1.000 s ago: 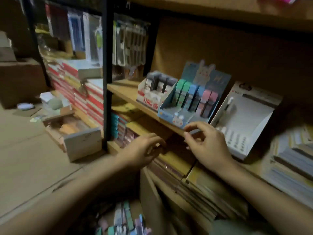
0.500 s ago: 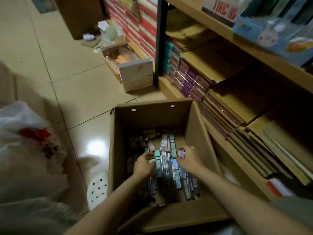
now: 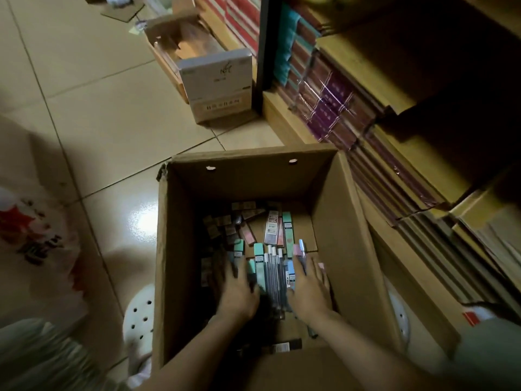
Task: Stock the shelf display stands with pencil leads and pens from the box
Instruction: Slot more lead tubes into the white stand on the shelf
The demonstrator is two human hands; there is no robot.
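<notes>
Head view: both hands down in the box (image 3: 180, 249), left hand (image 3: 238, 292) and right hand (image 3: 308, 292) spread flat either side of the lead packs (image 3: 272, 272), seemingly herding them together to scoop, nothing gripped.

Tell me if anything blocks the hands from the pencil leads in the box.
Nothing visible does. The cardboard box is open at the top, and both the left hand and the right hand are already down inside it, resting on the pile of pencil lead cases, one on each side.
</notes>
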